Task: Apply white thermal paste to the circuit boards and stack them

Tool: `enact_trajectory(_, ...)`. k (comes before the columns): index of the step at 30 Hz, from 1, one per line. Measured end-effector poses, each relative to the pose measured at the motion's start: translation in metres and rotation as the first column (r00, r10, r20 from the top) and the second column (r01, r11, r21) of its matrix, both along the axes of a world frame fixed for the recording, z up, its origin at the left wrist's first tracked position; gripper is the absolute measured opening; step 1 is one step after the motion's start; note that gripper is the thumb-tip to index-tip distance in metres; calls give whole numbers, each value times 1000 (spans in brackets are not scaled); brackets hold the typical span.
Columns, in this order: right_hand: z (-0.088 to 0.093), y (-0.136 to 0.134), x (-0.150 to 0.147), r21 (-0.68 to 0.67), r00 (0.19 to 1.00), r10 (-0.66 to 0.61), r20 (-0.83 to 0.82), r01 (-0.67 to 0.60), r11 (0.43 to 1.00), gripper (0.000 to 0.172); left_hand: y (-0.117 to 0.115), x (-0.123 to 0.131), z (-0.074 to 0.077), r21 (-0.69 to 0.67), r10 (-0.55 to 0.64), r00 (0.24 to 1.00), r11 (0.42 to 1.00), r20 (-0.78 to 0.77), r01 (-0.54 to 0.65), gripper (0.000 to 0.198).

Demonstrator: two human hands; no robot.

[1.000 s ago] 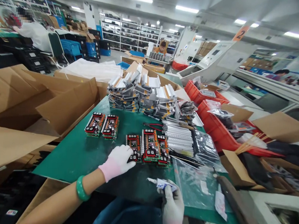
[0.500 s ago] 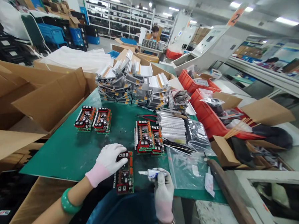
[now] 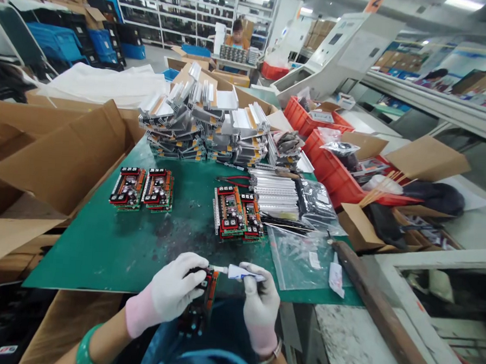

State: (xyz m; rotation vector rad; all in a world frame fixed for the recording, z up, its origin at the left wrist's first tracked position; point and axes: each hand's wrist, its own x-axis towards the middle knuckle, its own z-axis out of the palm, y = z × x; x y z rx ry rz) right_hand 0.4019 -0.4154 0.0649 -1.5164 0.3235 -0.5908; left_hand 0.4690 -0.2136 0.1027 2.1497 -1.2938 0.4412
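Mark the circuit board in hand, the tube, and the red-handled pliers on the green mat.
circuit board (image 3: 197,314): head view, lower half of its component side.
tube (image 3: 238,272): head view, white body just behind the nozzle.
red-handled pliers (image 3: 229,179): head view, on a red handle.

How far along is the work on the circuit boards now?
In hand: the left hand holds one red-and-black circuit board at the near edge of the green mat, and the right hand puts the nozzle of the small white tube to it. The two board stacks on the left may be finished. The middle stack probably waits, though the picture cannot settle which.
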Motion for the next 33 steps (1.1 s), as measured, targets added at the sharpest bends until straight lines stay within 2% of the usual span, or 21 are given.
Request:
enact_trajectory(6, -1, -1, -3, -259, 977, 61, 203, -7, 966, 6, -4, -1, 6, 22, -13, 996, 1000, 89, 12, 9)
enact_trajectory(9, -2, -1, -4, -323, 976, 66, 207, 4, 947, 5, -6, -1, 7, 35, -17, 993, 999, 116, 13, 8)
enact_trajectory(12, -4, 0, -4, -329, 980, 61, 189, 5, 944, 6, -6, -1, 5, 48, -7, 993, 999, 121, 1, 8)
enact_trajectory(17, -6, 4, -1, -194, 986, -7, 168, 41, 980, 7, -5, -2, 4, 54, -19, 993, 998, 114, 13, 9)
enact_trajectory(20, -5, 4, 1, -90, 998, -43, 52, 47, 995, 7, -5, 0, 3, 19, -35, 992, 999, 123, 33, 11)
enact_trajectory(22, -4, 3, 2, 26, 998, -40, -51, 41, 999, 12, -5, 2, 0, 1, -33, 992, 999, 120, 33, 11)
enact_trajectory(25, -5, 2, 5, 235, 990, 5, -141, 29, 972, 26, -2, 9, -9, -13, 6, 998, 1000, 58, -5, 16)
enact_trajectory(27, -8, 1, 7, 329, 988, 9, -152, 42, 943, 33, 0, 13, -16, -18, 69, 998, 997, -5, -69, 16)
enact_trajectory(30, -11, 3, 8, 345, 988, -5, -155, 59, 937, 30, 3, 19, -26, 29, 208, 974, 978, -86, -206, 13)
enact_trajectory(33, -11, 7, 6, 241, 991, 26, -132, 7, 970, 24, 9, 24, -31, 110, 309, 942, 949, -135, -295, 18)
